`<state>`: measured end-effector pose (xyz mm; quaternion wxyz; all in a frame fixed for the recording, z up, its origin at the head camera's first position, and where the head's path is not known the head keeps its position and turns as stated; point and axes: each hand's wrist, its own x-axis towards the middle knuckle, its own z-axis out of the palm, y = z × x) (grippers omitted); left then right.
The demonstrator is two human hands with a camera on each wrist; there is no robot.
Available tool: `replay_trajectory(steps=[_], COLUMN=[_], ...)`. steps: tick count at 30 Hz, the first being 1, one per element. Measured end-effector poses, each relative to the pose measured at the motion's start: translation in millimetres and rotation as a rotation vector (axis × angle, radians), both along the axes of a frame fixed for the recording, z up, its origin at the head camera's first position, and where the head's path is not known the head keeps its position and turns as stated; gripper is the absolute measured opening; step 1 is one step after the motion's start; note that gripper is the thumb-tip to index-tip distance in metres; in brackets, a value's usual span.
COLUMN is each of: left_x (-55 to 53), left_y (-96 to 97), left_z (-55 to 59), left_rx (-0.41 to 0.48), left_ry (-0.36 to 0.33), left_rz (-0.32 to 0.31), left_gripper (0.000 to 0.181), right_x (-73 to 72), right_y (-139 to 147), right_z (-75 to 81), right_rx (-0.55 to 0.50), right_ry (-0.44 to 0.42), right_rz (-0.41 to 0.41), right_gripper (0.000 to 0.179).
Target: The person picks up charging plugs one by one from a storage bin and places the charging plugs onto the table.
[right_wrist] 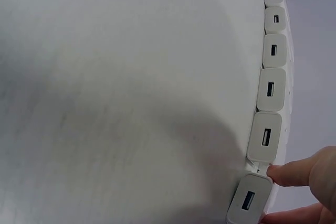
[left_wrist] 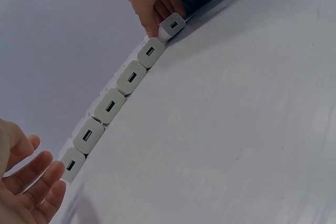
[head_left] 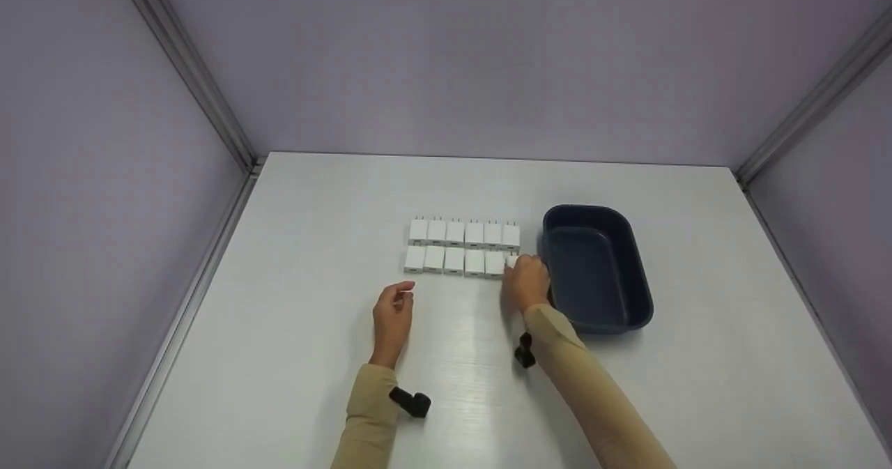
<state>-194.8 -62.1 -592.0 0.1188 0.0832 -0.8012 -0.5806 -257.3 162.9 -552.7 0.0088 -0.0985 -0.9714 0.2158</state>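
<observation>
White USB charger plugs lie in two rows on the table, prongs pointing to the back and USB ports to the front. At the right end of the front row, my right hand (head_left: 528, 282) pinches a charger plug (right_wrist: 249, 200) between thumb and fingers. That plug sits slightly tilted beside its neighbour (right_wrist: 264, 137), with a narrow gap between them. My left hand (head_left: 394, 319) is just in front of the row's left end, fingers loosely bent and holding nothing. In the left wrist view its fingertips are near the leftmost plug (left_wrist: 72, 164).
A dark blue rectangular bin (head_left: 596, 274) stands right of the rows, close beside my right hand. The white table (head_left: 293, 246) is bounded by pale walls at the back and sides. A small black camera mount is on each sleeve.
</observation>
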Motion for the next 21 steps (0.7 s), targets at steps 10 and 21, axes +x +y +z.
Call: replay_trajectory(steps=[10, 21], left_x=[1.6, 1.4], left_y=[1.0, 2.7], left_z=[-1.2, -0.3], left_rx=[0.005, 0.011], left_ry=[0.012, 0.003], left_rz=[-0.007, -0.033], left_gripper=[0.019, 0.02], right_x=[-1.8, -2.1], right_y=[1.0, 5.8], right_z=[0.5, -1.4], right_rx=[-0.025, -0.043], right_ry=[-0.016, -0.017], right_rz=[-0.02, 0.019], right_gripper=[0.025, 0.026])
